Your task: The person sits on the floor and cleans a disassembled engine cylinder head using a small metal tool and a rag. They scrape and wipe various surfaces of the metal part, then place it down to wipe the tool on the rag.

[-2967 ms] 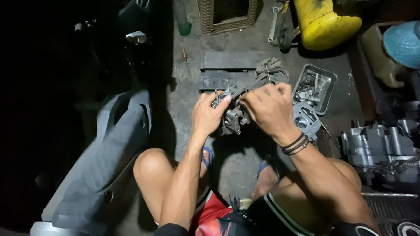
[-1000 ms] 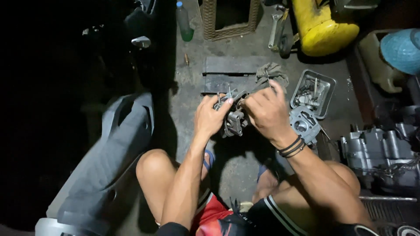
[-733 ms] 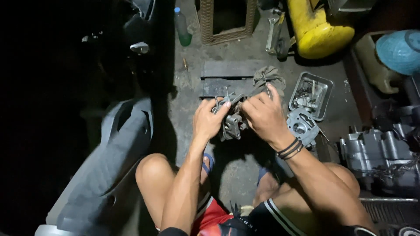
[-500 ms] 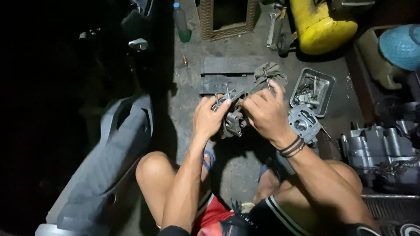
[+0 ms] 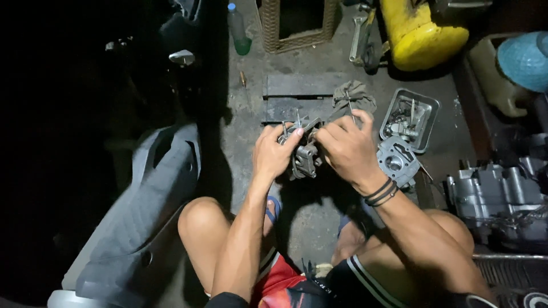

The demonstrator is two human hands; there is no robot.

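I hold a grey metal engine part (image 5: 305, 155) with thin studs sticking up, above the concrete floor between my knees. My left hand (image 5: 273, 153) grips its left side, fingers curled over the top. My right hand (image 5: 346, 147) covers its right side, with the fingertips pinched on a thin metal pin or tool that points up toward a grey rag (image 5: 355, 94). What lies under the right palm is hidden.
A metal tray (image 5: 427, 118) of small parts and a grey cylinder casting (image 5: 396, 161) lie to the right, an engine block (image 5: 502, 199) further right. Dark wooden boards (image 5: 297, 91), a green bottle (image 5: 238, 28), a yellow tank (image 5: 422, 31) and a grey scooter panel (image 5: 142, 211) surround me.
Both hands have stayed on the engine part. My right fingers shifted a little around the thin pin, and the view moved slightly.
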